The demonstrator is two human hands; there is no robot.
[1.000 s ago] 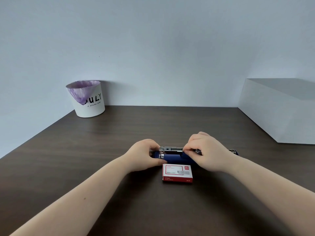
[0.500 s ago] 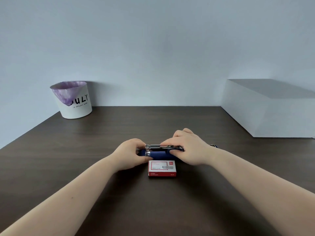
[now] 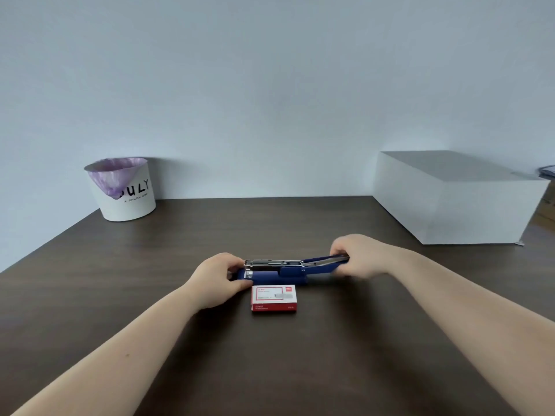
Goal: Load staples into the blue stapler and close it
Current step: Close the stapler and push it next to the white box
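Note:
The blue stapler [image 3: 285, 271] lies lengthwise on the dark wooden table [image 3: 270, 355], swung open so its metal staple channel shows on top. My left hand [image 3: 220, 277] grips the stapler's left end against the table. My right hand [image 3: 359, 256] is closed on the stapler's blue lid, which stretches flat out to the right. A red and white staple box [image 3: 274, 298] lies shut on the table just in front of the stapler, touching neither hand.
A white bin [image 3: 123, 189] with a purple liner stands at the back left near the wall. A large white box [image 3: 456, 196] sits at the back right. The table's left edge runs diagonally at the left.
My right hand has left the staple channel and moved right to the far end of the lid. The left hand stays on the stapler. The camera view has shifted.

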